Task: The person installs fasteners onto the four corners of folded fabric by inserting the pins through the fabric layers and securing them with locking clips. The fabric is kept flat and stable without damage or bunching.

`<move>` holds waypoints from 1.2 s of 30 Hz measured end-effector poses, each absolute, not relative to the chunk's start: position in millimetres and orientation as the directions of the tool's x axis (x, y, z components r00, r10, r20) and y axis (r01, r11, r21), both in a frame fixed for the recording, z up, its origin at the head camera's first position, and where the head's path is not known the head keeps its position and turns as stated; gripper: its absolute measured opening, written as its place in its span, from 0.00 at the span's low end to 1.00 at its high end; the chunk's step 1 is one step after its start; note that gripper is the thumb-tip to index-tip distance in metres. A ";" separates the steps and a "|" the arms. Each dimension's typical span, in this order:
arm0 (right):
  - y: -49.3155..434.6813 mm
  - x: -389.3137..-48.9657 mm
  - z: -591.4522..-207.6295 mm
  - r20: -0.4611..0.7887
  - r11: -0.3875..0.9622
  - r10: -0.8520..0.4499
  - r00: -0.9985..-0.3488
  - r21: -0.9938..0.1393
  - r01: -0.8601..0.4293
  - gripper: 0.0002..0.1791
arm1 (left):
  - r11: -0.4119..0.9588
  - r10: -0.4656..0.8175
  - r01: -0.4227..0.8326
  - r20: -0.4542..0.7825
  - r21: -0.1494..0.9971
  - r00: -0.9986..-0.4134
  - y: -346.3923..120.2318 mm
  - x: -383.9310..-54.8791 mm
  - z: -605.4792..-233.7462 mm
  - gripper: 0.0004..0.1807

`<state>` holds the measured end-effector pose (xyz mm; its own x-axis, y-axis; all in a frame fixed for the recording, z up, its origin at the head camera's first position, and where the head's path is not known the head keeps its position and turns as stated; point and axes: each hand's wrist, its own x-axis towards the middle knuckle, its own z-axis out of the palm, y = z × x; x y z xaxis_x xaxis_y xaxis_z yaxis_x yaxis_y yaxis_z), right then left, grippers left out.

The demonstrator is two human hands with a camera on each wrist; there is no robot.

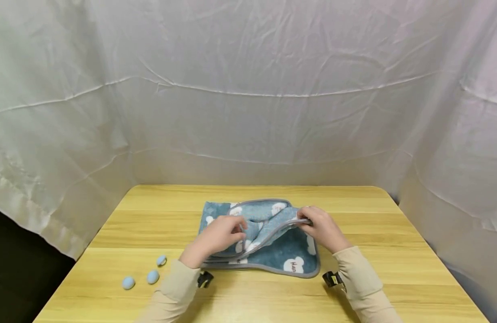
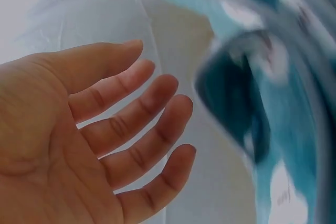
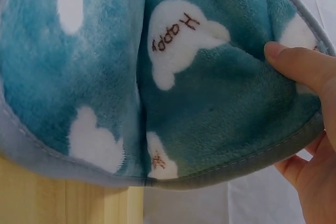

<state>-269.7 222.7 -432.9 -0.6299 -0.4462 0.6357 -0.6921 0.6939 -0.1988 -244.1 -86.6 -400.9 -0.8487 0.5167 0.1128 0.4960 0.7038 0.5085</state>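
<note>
Pinching the grey-bordered rim of the blue cloth [image 1: 278, 252] between thumb and fingers, our right hand [image 1: 323, 229] has its grip clamped at the far right corner of a raised flap. In the right wrist view, our thumb [image 3: 294, 62] presses on the plush face while other fingers sit behind the edge, and the cloth spreads away from that hold, showing white shapes, one lettered "Happy". From our grip the flap's border slants down toward the near left, above a darker layer lying on the table [image 1: 410, 269].

Our left hand [image 1: 220, 235] is over the left part of the cloth in the head view; its fingers are loosely bent and spread, and the left wrist view shows them apart from the fabric, just beside it. Three pale blue balls [image 1: 153, 277] sit on the table near our left sleeve [image 1: 178, 283], well apart from the cloth.
</note>
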 end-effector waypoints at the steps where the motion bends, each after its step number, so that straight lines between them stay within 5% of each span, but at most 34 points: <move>1: 222.8 -269.7 -432.7 0.636 0.694 -0.447 -0.629 -0.197 -0.693 0.15 | 0.722 0.501 0.489 0.119 0.490 -0.857 -94.8 -242.9 -400.5 0.08; 17: 222.6 -270.1 -432.3 0.626 0.686 -0.469 -0.623 -0.185 -0.703 0.15 | 0.882 0.255 0.168 -0.147 0.439 -0.956 -226.6 -214.6 -404.5 0.14; 26: 223.1 -269.7 -432.8 0.616 0.683 -0.478 -0.626 -0.187 -0.706 0.15 | 0.921 0.143 0.032 -0.261 0.388 -0.955 -248.5 -209.4 -420.1 0.14; 36: 223.5 -269.1 -431.3 0.599 0.698 -0.474 -0.646 -0.192 -0.690 0.14 | 0.908 0.131 0.022 -0.234 0.418 -0.963 -249.9 -209.9 -431.1 0.10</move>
